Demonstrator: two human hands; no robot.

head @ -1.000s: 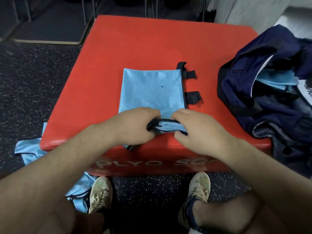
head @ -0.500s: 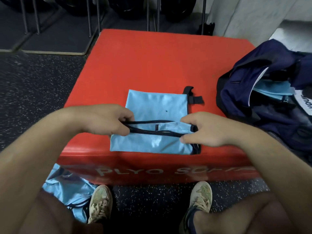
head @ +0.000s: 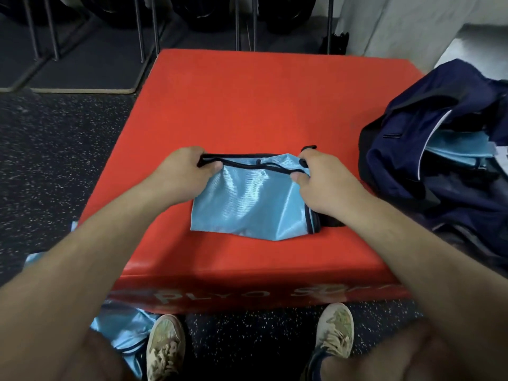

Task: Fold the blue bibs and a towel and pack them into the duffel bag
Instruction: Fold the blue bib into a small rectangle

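Both hands, left hand (head: pixel 181 174) and right hand (head: pixel 327 182), pinch the blue bib (head: pixel 253 204)'s dark-trimmed far edge mid-plyo box (head: pixel 247 105), probably squaring the fold (open duffel bag (head: pixel 412 149) waits at the box's right).

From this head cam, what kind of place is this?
Most likely a gym. The person folds a blue bib on a red foam plyo box with "PLYO" printed on its front. The floor is black speckled rubber, and metal rack legs with dark round shapes, possibly weight plates, stand behind.
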